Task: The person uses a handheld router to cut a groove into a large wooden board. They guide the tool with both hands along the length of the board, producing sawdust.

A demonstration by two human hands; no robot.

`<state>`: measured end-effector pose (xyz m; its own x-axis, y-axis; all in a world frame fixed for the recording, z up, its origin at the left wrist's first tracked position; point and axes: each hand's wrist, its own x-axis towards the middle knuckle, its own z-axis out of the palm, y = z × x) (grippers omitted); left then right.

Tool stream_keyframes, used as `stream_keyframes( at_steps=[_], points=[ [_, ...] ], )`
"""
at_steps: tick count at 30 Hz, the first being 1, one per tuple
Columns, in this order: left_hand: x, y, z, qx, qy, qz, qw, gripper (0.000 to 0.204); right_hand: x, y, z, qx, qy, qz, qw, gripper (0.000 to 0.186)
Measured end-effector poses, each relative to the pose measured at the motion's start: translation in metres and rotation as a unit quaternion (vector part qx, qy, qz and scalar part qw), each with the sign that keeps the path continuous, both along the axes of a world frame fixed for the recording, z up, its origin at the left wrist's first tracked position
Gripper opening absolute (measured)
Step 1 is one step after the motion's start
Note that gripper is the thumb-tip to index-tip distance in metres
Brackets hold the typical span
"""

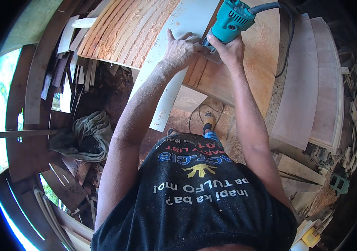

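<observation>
My right hand (231, 51) is wrapped round the lower body of a teal trim router (230, 21), its thumb along the near side. The router stands on a wooden panel (258, 62), its base beside the edge of a long white board (158, 100). On that board rests my left hand (181, 51), thumb and fingers spread, the fingertips reaching to the router base. Left of the board, the panel carries several parallel grooves (122, 31) with sawdust over them. More grooves show just below the router. The bit is hidden.
A black power cord (290, 42) runs from the router down the panel's right side. Flat panels (297, 83) lie at the right, near scrap wood (356, 129). A crumpled grey cloth (91, 134) hangs at the left beside leaning planks (40, 71). My foot (209, 121) stands below, beside a cord.
</observation>
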<state>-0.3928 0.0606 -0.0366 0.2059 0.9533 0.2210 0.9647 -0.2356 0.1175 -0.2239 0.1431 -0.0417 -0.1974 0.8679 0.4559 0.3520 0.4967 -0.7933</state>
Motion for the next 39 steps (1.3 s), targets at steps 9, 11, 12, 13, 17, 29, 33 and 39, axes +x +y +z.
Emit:
stream_keyframes(
  at_steps=[9,11,12,13,17,29,33,39],
  points=[
    [-0.003,0.009,-0.004,0.040,-0.011,-0.013,0.999,0.019,-0.002,0.006,0.002,-0.005,0.003,0.001,1.000,0.074],
    [-0.003,0.010,-0.004,0.040,-0.013,-0.015,0.999,0.020,-0.001,0.006,0.003,0.002,0.006,0.003,1.000,0.074],
    [-0.002,0.010,-0.004,0.040,-0.016,-0.016,0.999,0.020,-0.001,0.006,0.003,0.003,0.007,0.001,1.000,0.074],
    [-0.002,0.010,-0.003,0.040,-0.015,-0.018,0.999,0.020,-0.001,0.005,0.003,-0.005,0.003,-0.005,1.000,0.074],
    [-0.003,0.011,-0.009,0.039,-0.030,-0.023,0.999,0.020,-0.002,-0.001,0.006,-0.017,-0.012,-0.010,1.000,0.063],
    [-0.001,0.015,-0.009,0.073,-0.009,-0.026,0.997,0.020,-0.003,0.003,0.010,-0.014,-0.016,-0.030,0.999,0.076],
    [-0.004,0.022,-0.012,0.066,-0.003,-0.029,0.997,0.019,-0.004,0.009,0.008,-0.018,-0.015,-0.024,0.999,0.077],
    [-0.003,0.030,-0.011,0.082,0.000,-0.039,0.996,0.016,-0.003,0.018,0.007,-0.017,-0.020,-0.032,0.999,0.078]
  ],
)
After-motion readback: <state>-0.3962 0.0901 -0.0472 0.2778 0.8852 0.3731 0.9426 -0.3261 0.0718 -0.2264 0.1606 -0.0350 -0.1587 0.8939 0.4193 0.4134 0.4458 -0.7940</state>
